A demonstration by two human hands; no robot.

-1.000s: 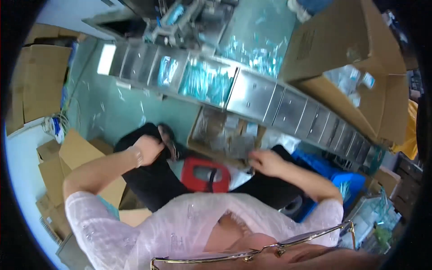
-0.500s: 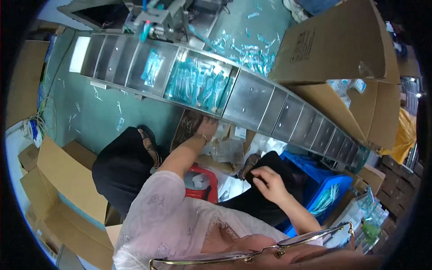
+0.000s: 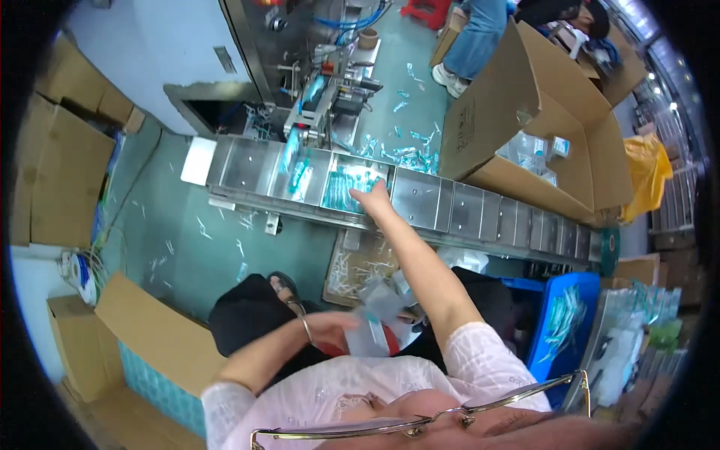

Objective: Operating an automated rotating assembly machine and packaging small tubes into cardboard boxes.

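My right hand point(image 3: 373, 199) reaches to a metal conveyor compartment, thumb and fingers apart, over a row of slim teal-and-clear packets point(image 3: 342, 187). The fingertips are at the packets at the compartment's right end; I cannot make out any packet between them. Low in front of my lap, my left hand point(image 3: 334, 330) is closed at the side of a clear plastic box point(image 3: 367, 339), both smeared by motion. More clear boxes point(image 3: 381, 298) lie just beyond it. In the compartment to the left are a few loose packets point(image 3: 300, 178), under a packet point(image 3: 289, 150) hanging at the machine.
The metal conveyor point(image 3: 469, 211) runs across to the right, below the packing machine point(image 3: 322, 97). A big carton point(image 3: 487, 105) holding clear boxes stands behind it. A blue bin point(image 3: 545, 307) with packets is at my right, an open carton point(image 3: 154, 311) at my left. Packets litter the floor.
My left hand has come back from under the conveyor with a clear box. My right hand has gone from above my lap to the packets. The view has shifted, showing more of the machine.
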